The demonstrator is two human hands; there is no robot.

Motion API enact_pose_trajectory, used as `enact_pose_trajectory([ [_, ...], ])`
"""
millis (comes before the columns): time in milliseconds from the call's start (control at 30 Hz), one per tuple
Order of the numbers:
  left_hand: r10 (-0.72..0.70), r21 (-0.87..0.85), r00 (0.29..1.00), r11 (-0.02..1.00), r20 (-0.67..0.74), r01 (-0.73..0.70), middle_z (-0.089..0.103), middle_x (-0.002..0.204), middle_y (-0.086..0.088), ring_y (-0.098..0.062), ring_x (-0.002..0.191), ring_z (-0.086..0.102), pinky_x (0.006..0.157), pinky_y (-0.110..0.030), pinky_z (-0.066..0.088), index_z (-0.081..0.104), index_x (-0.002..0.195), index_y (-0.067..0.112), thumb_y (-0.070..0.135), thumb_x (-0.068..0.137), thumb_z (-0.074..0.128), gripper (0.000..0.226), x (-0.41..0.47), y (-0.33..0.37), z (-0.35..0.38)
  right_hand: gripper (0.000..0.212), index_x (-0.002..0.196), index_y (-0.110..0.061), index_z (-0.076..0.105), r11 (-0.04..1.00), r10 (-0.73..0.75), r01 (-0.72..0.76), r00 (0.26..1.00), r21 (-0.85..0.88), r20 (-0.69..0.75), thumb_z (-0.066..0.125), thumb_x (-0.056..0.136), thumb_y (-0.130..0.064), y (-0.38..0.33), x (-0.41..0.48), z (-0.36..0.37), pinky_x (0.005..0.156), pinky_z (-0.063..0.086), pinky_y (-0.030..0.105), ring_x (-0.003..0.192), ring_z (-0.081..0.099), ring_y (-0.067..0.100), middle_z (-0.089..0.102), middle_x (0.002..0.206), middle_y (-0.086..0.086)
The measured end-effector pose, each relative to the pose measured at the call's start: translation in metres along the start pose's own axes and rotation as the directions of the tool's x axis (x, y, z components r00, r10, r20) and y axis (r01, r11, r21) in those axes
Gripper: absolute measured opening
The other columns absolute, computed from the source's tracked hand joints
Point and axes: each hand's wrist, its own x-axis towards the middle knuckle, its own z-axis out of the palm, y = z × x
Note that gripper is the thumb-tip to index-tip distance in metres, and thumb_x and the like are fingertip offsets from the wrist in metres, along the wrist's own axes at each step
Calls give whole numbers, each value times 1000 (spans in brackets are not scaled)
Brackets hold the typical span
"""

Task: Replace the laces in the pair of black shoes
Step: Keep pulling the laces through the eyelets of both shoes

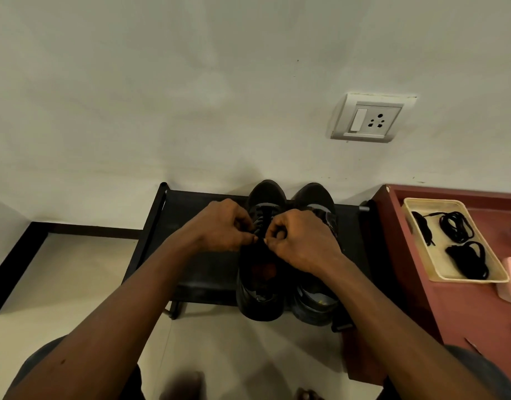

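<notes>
Trouble from here would most likely come from the pull. Both hands work one thin black lace (264, 217) at the upper eyelets of the left black shoe (260, 301). If one side tugs harder than the other, I judge the lace could snag in an eyelet. It could also drag the shoe toward the near edge of the low black rack (196, 267), which its heel looks to overhang. Nothing I can see pins the shoe down, so a sharp pull could knock it into the right black shoe (316, 301) just beside it.

The left hand (219, 226) is curled tight, with thumb and forefinger pinching at the left side of the tongue. The right hand (300, 241) is curled the same way, pinching just across from it, and the two pinches nearly meet. I take the thing held to be the lace, though the strand between them is too thin and dark for me to follow.

I count two shoes, toes toward the far wall, side by side on one rack. One cream plastic tray (450, 277) sits on the red-brown wooden table (465, 313) to the right. It holds what I count as three bundles of black spare laces (456, 226), well apart from the hands. One white wall socket (367, 119) is on the far wall.
</notes>
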Motion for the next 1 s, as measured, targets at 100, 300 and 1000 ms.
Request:
enact_pose_trajectory([
  [100, -1, -79, 999, 997, 43, 5, 78, 83, 0, -11, 74, 76, 75, -27, 62, 76, 101, 22, 22, 95, 74, 7, 1, -3, -3, 7, 86, -29, 73, 1000, 5, -6, 999, -28, -38, 71, 93, -30, -1, 0, 6, 61, 45, 22, 57, 55, 3, 56, 58, -13],
  [300, -13, -143, 999, 989, 47, 19, 77, 87, -1, -12, 74, 76, 71, -23, 61, 76, 104, 20, 19, 95, 73, 10, 0, -4, -1, 7, 91, -27, 77, 1000, 26, -23, 992, 20, -123, 70, 94, -28, -5, 1, 17, 63, 48, 23, 52, 51, 2, 50, 52, -15],
  [1000, -35, -176, 999, 984, -27, 30, 77, 91, -5, -17, 76, 78, 74, -35, 66, 74, 101, 15, 14, 100, 67, 8, 0, -1, 2, 7, 91, -31, 77, 976, 175, -155, 976, 151, -129, 73, 96, -34, -5, 4, 36, 60, 40, 23, 58, 53, 0, 52, 56, -17],
])
